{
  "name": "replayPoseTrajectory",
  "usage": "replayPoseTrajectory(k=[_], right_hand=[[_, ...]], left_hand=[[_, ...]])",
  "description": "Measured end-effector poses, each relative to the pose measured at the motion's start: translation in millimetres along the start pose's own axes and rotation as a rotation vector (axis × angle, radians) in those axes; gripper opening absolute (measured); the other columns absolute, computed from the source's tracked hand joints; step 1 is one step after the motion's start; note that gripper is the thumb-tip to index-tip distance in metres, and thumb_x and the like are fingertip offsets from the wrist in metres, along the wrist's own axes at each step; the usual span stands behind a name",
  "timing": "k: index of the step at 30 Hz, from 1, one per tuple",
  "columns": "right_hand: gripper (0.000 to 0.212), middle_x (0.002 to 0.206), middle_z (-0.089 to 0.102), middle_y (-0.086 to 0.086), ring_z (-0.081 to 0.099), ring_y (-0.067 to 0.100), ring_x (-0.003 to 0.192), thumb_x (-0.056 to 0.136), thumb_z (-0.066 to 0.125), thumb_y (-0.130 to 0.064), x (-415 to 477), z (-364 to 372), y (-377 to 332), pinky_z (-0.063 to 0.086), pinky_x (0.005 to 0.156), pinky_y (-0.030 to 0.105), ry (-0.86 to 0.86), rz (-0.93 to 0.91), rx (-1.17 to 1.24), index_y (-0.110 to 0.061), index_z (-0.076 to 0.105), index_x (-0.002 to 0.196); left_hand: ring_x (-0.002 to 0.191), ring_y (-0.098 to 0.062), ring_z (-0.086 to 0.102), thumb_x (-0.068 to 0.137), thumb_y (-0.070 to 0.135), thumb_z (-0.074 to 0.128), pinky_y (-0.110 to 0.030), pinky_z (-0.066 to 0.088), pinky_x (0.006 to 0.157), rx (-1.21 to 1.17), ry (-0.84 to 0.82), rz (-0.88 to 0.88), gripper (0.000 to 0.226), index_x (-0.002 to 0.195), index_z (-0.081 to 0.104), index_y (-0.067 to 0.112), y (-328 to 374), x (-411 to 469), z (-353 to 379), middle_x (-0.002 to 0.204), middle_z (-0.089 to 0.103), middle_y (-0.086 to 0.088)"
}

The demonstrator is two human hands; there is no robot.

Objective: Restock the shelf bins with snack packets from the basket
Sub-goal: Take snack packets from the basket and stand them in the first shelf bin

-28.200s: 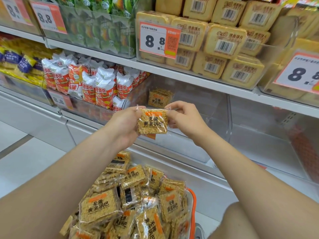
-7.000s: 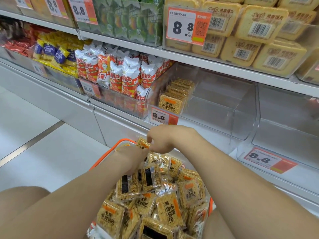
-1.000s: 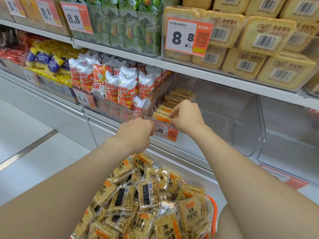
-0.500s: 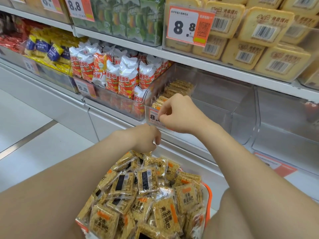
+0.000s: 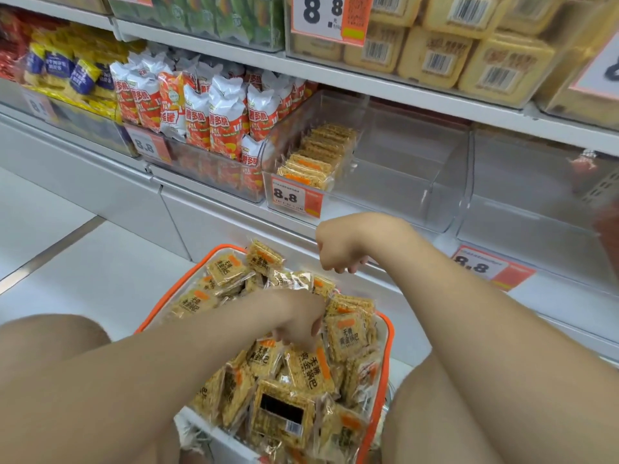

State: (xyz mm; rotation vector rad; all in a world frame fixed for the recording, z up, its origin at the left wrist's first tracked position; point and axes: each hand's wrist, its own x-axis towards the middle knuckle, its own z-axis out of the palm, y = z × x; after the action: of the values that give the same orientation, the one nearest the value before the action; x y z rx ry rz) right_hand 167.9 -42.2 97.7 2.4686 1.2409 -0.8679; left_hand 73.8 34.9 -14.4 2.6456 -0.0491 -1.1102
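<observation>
- The person's left hand (image 5: 298, 324) is down in the heap, lower middle of the frame. Its fingertips curl onto the top edge of one clear-wrapped golden cracker packet (image 5: 310, 368). It looks like a pinch, taken at the edge so a single packet can come free of the pile.
- The right hand (image 5: 340, 249) hangs over the far end of the basket, fingers loosely curled downward with nothing in them that I can see. I'd judge it waits between heap and shelf, ready to take or straighten whatever comes up.
- The orange-rimmed basket (image 5: 388, 333) sits between the person's bare knees (image 5: 50, 336), close under both hands. It is heaped with the same snack packets (image 5: 350, 333), so most of the stock is not yet shelved.
- Above it, in the middle of the frame, the clear plastic shelf bin (image 5: 412, 195) holds one row of packets (image 5: 315, 159) standing on edge along its left wall. The row fills only that side, so I'd expect the next ones to go beside it.
- An orange-and-white price tag (image 5: 294, 197) reading 8.8 is fixed to the bin's front lip, which a loaded hand must lift over.
- Left of the bin, red-and-white pouches (image 5: 217, 118) crowd against its wall, and right of it stands another clear bin (image 5: 536, 209).
- The shelf overhead carries yellow tubs (image 5: 435, 55) with barcodes and leaves only a low opening to reach through.
</observation>
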Motion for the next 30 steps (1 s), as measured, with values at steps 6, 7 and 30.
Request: replayPoseTrajectory(k=[6, 7, 30], right_hand=[[0.028, 0.065, 0.061, 0.004, 0.055, 0.020, 0.054, 0.099, 0.048, -0.009, -7.6, 1.5, 4.1, 0.045, 0.053, 0.028, 0.018, 0.015, 0.025, -0.008, 0.057, 0.072], [0.029, 0.065, 0.061, 0.003, 0.056, 0.020, 0.055, 0.099, 0.048, -0.010, -8.5, 1.4, 4.9, 0.046, 0.054, 0.028, 0.022, 0.014, 0.026, -0.008, 0.057, 0.072], [0.026, 0.094, 0.071, 0.015, 0.066, 0.032, 0.087, 0.088, 0.067, -0.015, -15.3, -14.3, 27.1, 0.057, 0.075, 0.044, 0.357, -0.020, 0.111, 0.000, 0.070, 0.109]], left_hand=[[0.076, -0.019, 0.073, 0.093, 0.035, 0.077, -0.031, 0.058, 0.065, -0.089, 0.046, -0.042, 0.025, 0.098, 0.062, 0.016, 4.2, -1.4, 6.8, 0.090, 0.074, -0.003], [0.078, -0.022, 0.074, 0.094, 0.035, 0.076, -0.031, 0.059, 0.064, -0.080, 0.055, -0.055, 0.025, 0.098, 0.063, 0.014, 5.0, -0.5, 8.7, 0.094, 0.075, -0.006], [0.084, -0.022, 0.055, 0.108, 0.014, 0.057, -0.031, 0.044, 0.071, -1.065, 0.761, 0.007, 0.018, 0.113, 0.069, 0.025, -30.6, -51.3, -81.5, 0.095, 0.061, -0.007]])
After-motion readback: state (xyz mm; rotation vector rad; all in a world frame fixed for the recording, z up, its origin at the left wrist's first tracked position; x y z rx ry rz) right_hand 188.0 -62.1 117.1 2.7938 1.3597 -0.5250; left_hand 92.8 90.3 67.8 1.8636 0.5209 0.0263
